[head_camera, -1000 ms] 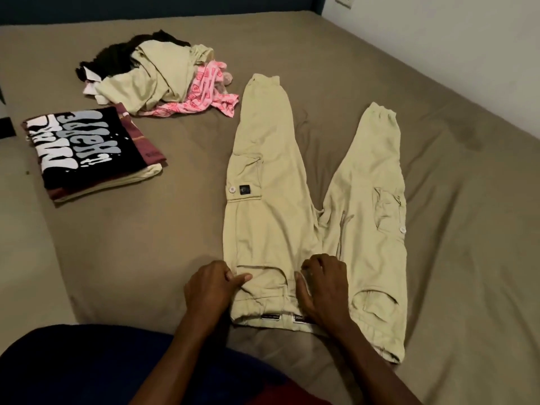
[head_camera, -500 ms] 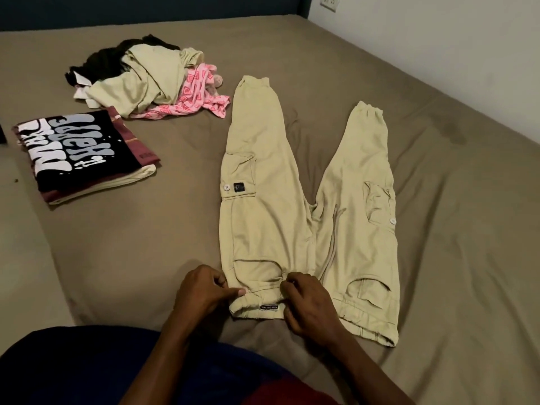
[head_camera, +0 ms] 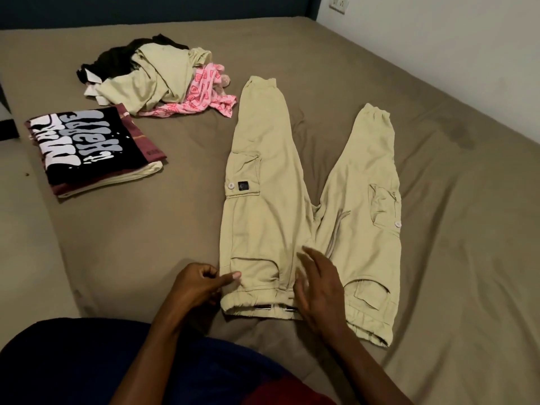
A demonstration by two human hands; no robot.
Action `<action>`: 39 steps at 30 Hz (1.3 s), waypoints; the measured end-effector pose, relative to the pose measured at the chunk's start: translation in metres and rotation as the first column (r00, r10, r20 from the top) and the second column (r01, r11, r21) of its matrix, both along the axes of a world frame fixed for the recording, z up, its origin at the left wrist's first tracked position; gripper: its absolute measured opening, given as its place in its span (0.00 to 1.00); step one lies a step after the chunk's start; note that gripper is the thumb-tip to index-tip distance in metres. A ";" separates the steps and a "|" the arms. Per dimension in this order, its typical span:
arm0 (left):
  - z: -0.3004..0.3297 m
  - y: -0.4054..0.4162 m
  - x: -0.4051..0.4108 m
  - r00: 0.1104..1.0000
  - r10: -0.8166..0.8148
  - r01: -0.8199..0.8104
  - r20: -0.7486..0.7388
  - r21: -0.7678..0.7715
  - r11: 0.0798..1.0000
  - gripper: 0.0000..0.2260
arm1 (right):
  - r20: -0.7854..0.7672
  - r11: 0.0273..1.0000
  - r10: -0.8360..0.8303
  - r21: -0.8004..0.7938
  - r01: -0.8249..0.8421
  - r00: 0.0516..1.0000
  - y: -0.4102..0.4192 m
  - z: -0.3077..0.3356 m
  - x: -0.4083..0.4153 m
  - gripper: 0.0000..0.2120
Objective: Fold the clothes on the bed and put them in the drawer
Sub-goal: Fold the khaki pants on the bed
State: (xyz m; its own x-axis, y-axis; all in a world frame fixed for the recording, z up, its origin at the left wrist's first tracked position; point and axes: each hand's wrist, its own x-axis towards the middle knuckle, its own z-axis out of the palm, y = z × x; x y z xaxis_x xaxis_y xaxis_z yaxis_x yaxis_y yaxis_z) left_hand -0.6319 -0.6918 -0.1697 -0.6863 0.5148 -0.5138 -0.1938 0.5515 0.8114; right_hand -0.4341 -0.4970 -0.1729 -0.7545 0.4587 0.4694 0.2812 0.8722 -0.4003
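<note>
Your left hand (head_camera: 201,283) pinches the waist corner of the beige trousers (head_camera: 295,217), which lie flat on the bed (head_camera: 438,118) with legs spread apart. Your right hand (head_camera: 321,285) hangs released, fingers straight, over the waistband. A folded pile (head_camera: 93,150) and a loose heap of clothes (head_camera: 157,77) lie further left.

Bare forearms, no sleeves; dark navy garment (head_camera: 87,361), red patch (head_camera: 280,396).
</note>
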 end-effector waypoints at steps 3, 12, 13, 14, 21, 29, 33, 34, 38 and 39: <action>-0.003 0.005 0.004 0.993 0.067 -0.066 -0.097 0.016 0.998 0.17 | 0.306 0.994 -0.093 -0.035 0.108 0.948 0.013 -0.020 -0.011 0.31; -0.015 0.002 -0.005 0.994 0.068 -0.063 -0.087 0.056 0.996 0.02 | 0.039 0.991 -0.135 -0.017 0.135 0.990 0.004 -0.001 -0.100 0.23; -0.015 0.002 -0.005 0.994 0.085 -0.080 -0.074 0.070 0.994 0.02 | 0.018 0.993 -0.105 -0.059 0.106 0.994 0.003 0.000 -0.122 0.23; -0.012 0.003 -0.004 0.993 0.104 -0.099 -0.063 0.083 0.992 0.03 | 0.007 0.993 -0.083 -0.086 0.083 0.997 0.003 0.002 -0.145 0.23; -0.008 0.007 -0.001 0.994 0.107 -0.104 -0.010 0.150 0.983 0.19 | 0.378 0.986 -0.062 -0.123 0.116 0.924 -0.001 0.009 -0.272 0.27; -0.002 0.009 0.003 0.999 0.028 -0.023 -0.017 0.227 0.974 0.28 | 0.519 0.998 -0.029 0.057 -0.001 0.854 0.014 0.020 -0.297 0.11; 0.019 0.024 0.009 0.994 -0.055 0.084 -0.096 0.329 0.941 0.26 | 0.312 0.921 -0.024 -0.363 0.143 0.950 0.052 0.049 -0.281 0.15; 0.028 0.033 0.012 0.991 -0.060 0.099 -0.123 0.347 0.933 0.25 | 0.241 0.885 -0.059 -0.436 0.162 0.969 0.064 0.059 -0.273 0.17; 0.071 0.091 0.039 0.953 -0.170 0.256 -0.250 0.370 0.893 0.24 | 0.006 0.811 -0.310 -0.519 0.268 0.951 0.135 0.092 -0.220 0.21; 0.081 0.107 0.050 0.933 -0.219 0.316 -0.286 0.357 0.879 0.24 | -0.029 0.810 -0.364 -0.504 0.300 0.931 0.154 0.098 -0.202 0.19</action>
